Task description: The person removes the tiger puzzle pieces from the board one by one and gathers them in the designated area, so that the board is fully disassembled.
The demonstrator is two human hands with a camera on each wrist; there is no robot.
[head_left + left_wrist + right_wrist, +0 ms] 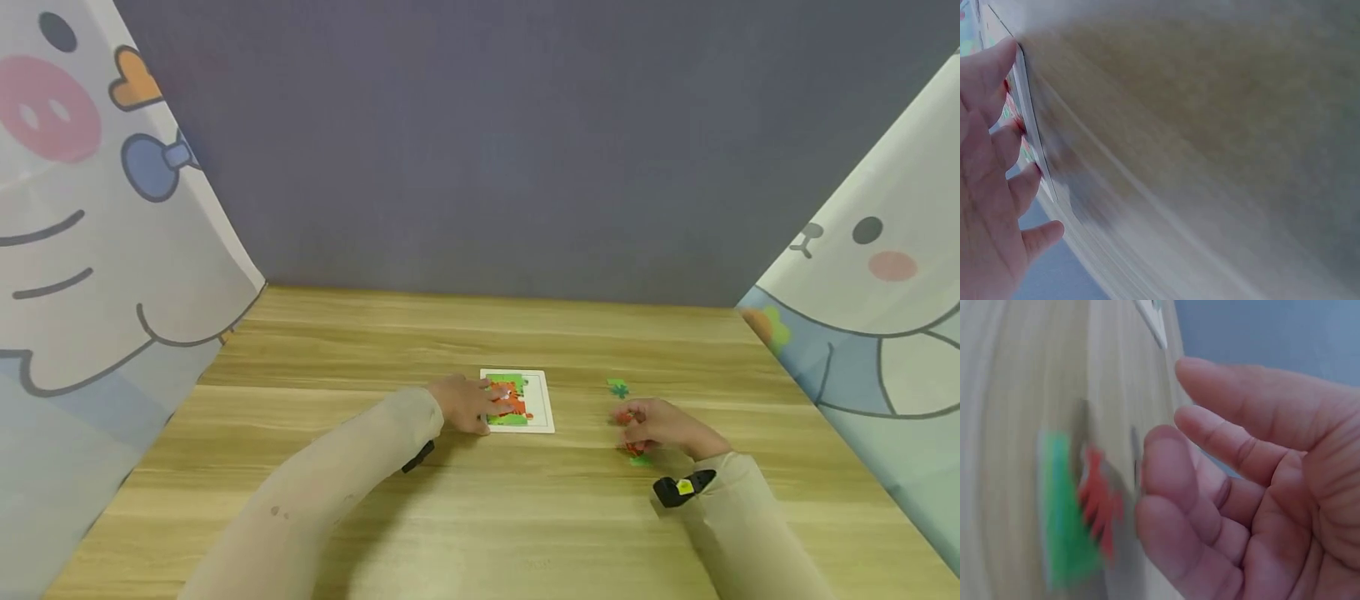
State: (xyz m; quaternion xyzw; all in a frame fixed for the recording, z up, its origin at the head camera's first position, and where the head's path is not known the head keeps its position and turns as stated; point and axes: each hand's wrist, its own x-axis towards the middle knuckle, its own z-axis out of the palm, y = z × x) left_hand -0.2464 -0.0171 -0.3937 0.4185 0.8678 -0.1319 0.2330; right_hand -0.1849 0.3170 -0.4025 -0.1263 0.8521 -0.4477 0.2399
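A square puzzle board (540, 402) with a white rim holds a picture of an orange, tiger-like animal on green, its right side plain white. My left hand (463, 403) rests on the board's left part with fingers spread; the left wrist view shows its fingertips (1007, 53) at the board's edge. Over loose puzzle pieces to the right hovers my right hand (658, 427). Its fingers are loosely bent, thumb apart from them, nothing visible between. Beside it in the right wrist view lies a blurred green and red puzzle piece (1066, 519). Red bits also show around its fingers.
Another green puzzle piece (618, 388) lies just beyond the right hand. The wooden table (480, 517) meets a dark grey wall (480, 150) at the back. Cartoon-printed cloths stand at the left (150, 275) and right (892, 333).
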